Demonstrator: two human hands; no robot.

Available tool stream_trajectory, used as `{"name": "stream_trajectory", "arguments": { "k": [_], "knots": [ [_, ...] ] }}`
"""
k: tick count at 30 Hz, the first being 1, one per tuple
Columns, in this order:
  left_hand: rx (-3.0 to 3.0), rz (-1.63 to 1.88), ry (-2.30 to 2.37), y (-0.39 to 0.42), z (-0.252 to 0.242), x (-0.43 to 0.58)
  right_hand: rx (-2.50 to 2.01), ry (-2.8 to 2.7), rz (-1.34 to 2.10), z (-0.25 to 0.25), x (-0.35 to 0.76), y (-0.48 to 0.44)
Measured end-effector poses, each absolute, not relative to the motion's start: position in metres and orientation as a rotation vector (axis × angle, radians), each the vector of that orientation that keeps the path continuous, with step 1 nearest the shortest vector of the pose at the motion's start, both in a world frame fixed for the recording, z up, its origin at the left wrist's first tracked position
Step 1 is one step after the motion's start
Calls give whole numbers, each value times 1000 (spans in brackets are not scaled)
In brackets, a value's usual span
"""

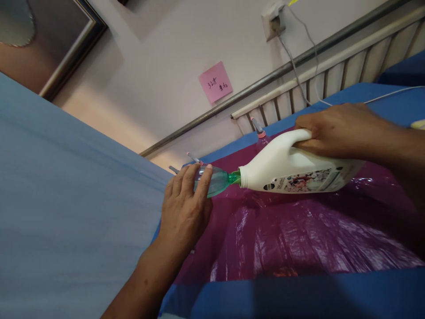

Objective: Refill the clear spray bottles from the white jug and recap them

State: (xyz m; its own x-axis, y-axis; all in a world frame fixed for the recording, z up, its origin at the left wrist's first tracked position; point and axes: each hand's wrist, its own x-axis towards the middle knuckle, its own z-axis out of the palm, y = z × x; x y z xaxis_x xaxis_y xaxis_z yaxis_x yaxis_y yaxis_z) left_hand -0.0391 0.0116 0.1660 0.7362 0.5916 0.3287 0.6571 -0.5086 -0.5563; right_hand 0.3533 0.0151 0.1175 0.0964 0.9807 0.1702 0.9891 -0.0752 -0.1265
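My right hand (327,128) is wrapped round the handle of a large white detergent jug (282,159), which is tilted with its uncapped mouth to the left. A printed label (307,180) shows on its side. My left hand (186,195) grips a clear greenish plastic bottle (217,179), fingers over its body. The bottle's green neck (234,177) meets the jug's mouth, where a green spout-like piece shows. Whether liquid is passing between them I cannot tell. Behind them stand bottles with pink-collared tops (260,133), partly hidden.
Crinkled purple plastic sheeting (282,239) covers part of a blue surface (315,294). A light blue curtain-like sheet (73,212) hangs at left. Behind are a metal rail (199,124), a pink note (215,83), a wall socket (272,22) with cables and a framed picture (75,48).
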Motion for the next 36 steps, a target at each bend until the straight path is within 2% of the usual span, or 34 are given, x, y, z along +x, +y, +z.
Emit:
{"name": "stream_trajectory", "arguments": {
  "k": [36],
  "knots": [
    [-2202,-153,-702,21,180,-28,-2117,-1958,-57,117,354,13]
  ]
}}
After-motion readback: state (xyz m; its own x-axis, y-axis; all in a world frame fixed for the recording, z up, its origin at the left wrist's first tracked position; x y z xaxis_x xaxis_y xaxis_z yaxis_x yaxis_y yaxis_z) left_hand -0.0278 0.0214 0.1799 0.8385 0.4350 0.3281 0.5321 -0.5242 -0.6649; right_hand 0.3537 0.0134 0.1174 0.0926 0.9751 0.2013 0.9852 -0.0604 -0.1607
